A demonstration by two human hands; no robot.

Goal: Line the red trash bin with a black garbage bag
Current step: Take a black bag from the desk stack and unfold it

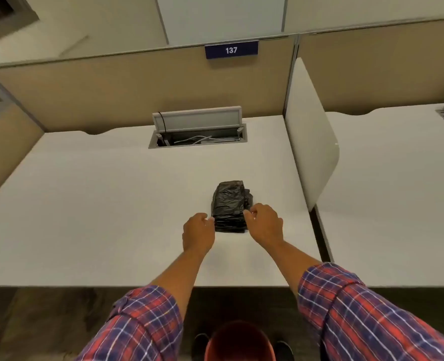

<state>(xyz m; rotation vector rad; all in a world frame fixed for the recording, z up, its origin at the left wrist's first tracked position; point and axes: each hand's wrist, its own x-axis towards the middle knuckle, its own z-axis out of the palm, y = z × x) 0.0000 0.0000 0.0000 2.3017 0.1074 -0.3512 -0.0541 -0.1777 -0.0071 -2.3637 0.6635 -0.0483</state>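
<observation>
Red trash bin (239,342) at feet, left hand (198,234) and right hand (265,225) loosely spread beside folded black garbage bag (230,204), sign (231,50) reading 137

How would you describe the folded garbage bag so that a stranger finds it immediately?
Start at the white desk below the blue sign 137. The garbage bag lies right of centre, between both hands. It is the only black, crinkled, shiny bundle on the desk.

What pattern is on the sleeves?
Red, blue and white plaid on the sleeves, seen in the head view.
</observation>
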